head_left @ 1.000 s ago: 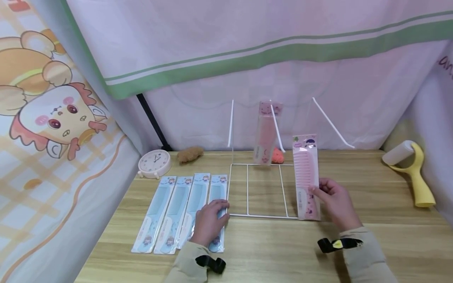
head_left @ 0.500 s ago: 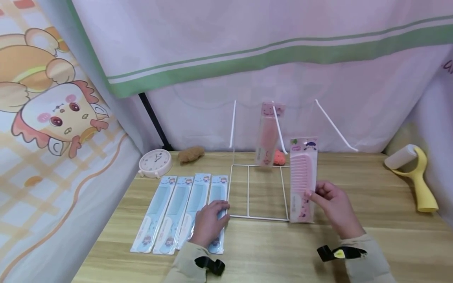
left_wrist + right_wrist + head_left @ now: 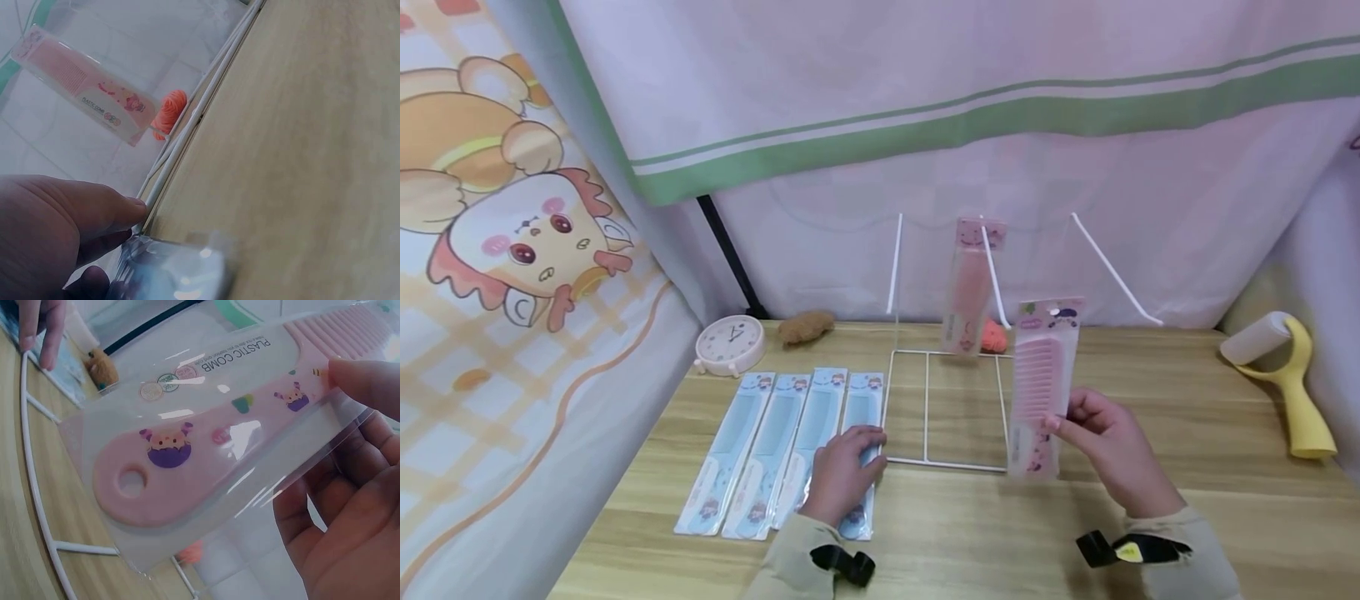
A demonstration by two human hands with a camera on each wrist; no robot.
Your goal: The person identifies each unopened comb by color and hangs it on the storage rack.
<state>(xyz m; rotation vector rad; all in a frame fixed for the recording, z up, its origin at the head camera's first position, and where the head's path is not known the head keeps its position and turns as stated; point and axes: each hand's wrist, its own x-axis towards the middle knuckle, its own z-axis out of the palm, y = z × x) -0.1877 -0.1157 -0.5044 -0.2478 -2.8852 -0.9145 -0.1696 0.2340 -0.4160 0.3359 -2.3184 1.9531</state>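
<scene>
My right hand (image 3: 1116,450) is in a pinch grip on a packaged pink comb (image 3: 1041,367): thumb flat on the front face over the handle, fingers behind the package at its right edge. The package is held near upright, teeth section above and handle section below, in front of the right part of the white wire rack (image 3: 927,408), overlapping it in the head view. Whether its lower edge touches the table (image 3: 962,542) cannot be determined. The right wrist view shows the printed label PLASTIC COMB, a round hole in the handle end and small cartoon figures on the handle. My left hand (image 3: 841,471) is not clamped: its fingers are extended, fingertips against the left rail (image 3: 889,383) of the rack base, and the hand lies over part of the rightmost blue packet (image 3: 863,398). That unit is the last of four blue comb packets (image 3: 769,454) laid side by side, left of the rack. A second pink packet (image 3: 967,292) hangs at the middle prong (image 3: 995,275), toward the rear; an orange ball (image 3: 994,337) sits just behind its lower end. Rear left: a pink clock (image 3: 730,340), with a brown object (image 3: 806,327) beside it. Far right: a yellow-handled roller (image 3: 1300,400), well apart from my right hand.
</scene>
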